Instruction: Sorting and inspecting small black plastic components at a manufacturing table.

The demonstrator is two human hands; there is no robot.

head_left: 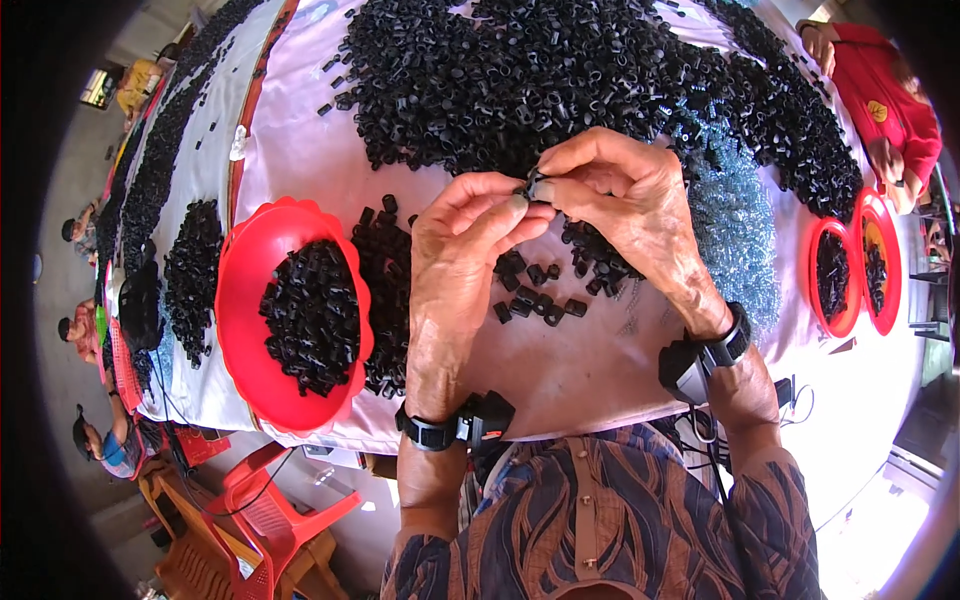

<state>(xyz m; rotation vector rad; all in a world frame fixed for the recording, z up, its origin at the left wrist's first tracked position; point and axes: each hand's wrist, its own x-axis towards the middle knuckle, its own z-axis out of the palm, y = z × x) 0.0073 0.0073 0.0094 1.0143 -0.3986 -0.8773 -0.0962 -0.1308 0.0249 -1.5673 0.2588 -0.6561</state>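
Note:
Above the cloth-covered table my two hands meet, fingertips together on a small black plastic part (533, 184). My left hand (462, 228) pinches it from the left between thumb and fingers. From the right, my right hand (632, 195) grips it with thumb and index finger. Fingertips hide most of the part, so its exact kind does not show. Just below the hands lie several loose black plastic pieces (540, 305). Beyond them spreads a large heap of small black ring-shaped parts (510, 85).
A red scalloped bowl (240, 320) at left holds black pieces. Clear bluish small parts (735, 230) are heaped at right, near two red trays (845, 325). A person in red (885, 95) sits at far right; others sit at left. A red plastic chair (285, 510) stands lower left.

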